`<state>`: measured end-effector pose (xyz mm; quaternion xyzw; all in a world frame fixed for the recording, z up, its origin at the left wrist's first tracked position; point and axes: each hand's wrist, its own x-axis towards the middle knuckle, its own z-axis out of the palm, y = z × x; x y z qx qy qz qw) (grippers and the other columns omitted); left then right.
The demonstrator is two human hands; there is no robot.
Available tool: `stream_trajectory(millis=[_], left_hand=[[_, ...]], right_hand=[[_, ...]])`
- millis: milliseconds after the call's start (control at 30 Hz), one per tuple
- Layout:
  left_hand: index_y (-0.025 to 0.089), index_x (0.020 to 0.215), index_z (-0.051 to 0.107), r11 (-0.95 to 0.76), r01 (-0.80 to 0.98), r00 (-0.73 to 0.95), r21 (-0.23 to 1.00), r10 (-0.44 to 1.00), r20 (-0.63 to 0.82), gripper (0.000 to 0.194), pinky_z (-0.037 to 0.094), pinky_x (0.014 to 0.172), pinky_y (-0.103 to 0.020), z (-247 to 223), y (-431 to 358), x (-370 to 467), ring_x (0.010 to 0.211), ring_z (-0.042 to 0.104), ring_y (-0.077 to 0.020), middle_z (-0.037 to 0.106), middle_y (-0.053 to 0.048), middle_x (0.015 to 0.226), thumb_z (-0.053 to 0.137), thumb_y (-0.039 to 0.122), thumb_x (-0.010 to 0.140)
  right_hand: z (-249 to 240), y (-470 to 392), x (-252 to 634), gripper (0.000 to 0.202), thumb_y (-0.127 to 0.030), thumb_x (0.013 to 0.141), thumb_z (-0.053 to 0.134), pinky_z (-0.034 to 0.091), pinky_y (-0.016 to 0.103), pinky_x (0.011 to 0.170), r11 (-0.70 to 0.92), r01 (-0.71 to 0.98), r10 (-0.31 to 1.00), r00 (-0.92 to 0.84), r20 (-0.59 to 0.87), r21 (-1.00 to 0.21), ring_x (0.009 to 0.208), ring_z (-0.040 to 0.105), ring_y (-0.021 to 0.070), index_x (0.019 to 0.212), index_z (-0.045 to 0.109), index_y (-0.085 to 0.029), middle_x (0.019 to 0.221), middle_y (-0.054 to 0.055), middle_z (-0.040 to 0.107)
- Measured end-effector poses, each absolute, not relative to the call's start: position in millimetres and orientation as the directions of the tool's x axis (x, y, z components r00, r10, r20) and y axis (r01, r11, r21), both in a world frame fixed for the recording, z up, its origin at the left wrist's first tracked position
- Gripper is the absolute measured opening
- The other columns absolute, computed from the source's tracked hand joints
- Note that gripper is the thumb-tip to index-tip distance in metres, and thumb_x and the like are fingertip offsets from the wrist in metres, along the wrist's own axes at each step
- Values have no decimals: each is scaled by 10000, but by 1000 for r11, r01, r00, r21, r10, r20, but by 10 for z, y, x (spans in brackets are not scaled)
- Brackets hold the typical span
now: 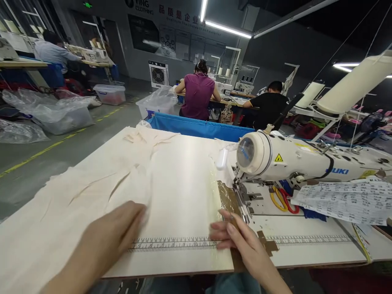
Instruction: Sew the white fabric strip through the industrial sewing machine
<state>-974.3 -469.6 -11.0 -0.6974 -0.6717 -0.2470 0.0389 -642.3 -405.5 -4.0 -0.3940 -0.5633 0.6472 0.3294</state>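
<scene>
Cream fabric pieces [101, 183] lie loosely over the left part of the white table [180, 175]. My left hand [113, 234] is over the fabric's near right edge, its fingers bent and smeared by motion; whether cloth is in its grasp I cannot make out. My right hand [240, 241] hovers at the table's taped seam, left of and nearer than the needle area, fingers apart and nothing visible in them. Beside it stands a white sewing machine [281, 157] with its metal presser and plate area [245, 196]. Between both hands runs a printed ruler strip [171, 244].
Yellow-handled scissors [278, 200] and a red-handled pair [290, 202] lie under the machine arm, near a written paper sheet [346, 200]. A yellow tape measure [361, 243] hangs at right. Behind the table is a blue cloth bin [196, 125]; people sit at machines beyond.
</scene>
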Motion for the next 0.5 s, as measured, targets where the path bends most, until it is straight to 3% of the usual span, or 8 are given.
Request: stream_trajectory(millis=[100,200,333,433,500], left_hand=[[239,832,517,-366,918,288,154,880,377,227,390,493,-284,-165,-4570,-9260,518,600,-181,617,26,626,339,152,942],[221,851,503,-579,806,546,123,807,224,158,420,511,-286,-250,-4536,-8757,565,625,-184,673,14,728,492,67,816],[215,845,520,-746,647,730,154,665,155,116,390,465,-279,-483,-4596,-8175,549,600,-167,665,22,717,630,178,852],[229,849,552,-845,467,811,262,527,255,123,393,473,-248,-505,-4628,-8081,562,586,-130,640,34,688,634,289,917],[234,862,575,-817,460,751,348,567,338,126,448,553,-232,-332,-4562,-8246,638,609,-125,647,24,729,577,313,961]], right_hand=[[-30,-3831,-6751,579,-593,909,627,597,418,807,-276,-63,829,-521,-205,-959,948,750,256,1346,520,-228,1119,122,729],[-46,-3684,-7035,588,-591,856,682,586,358,733,-329,-71,798,-555,-237,-942,833,758,210,1300,541,-232,1044,78,733],[-65,-3619,-7224,537,-565,785,741,548,297,577,-328,-51,781,-576,-241,-943,628,714,166,1152,608,-195,871,26,717],[-51,-3712,-7075,455,-528,778,757,480,237,514,-303,-50,809,-542,-229,-952,488,588,104,1034,637,-172,644,-49,626],[-42,-3860,-6826,391,-507,820,734,465,220,545,-291,-55,825,-519,-222,-955,505,559,86,1026,655,-185,647,-58,599]])
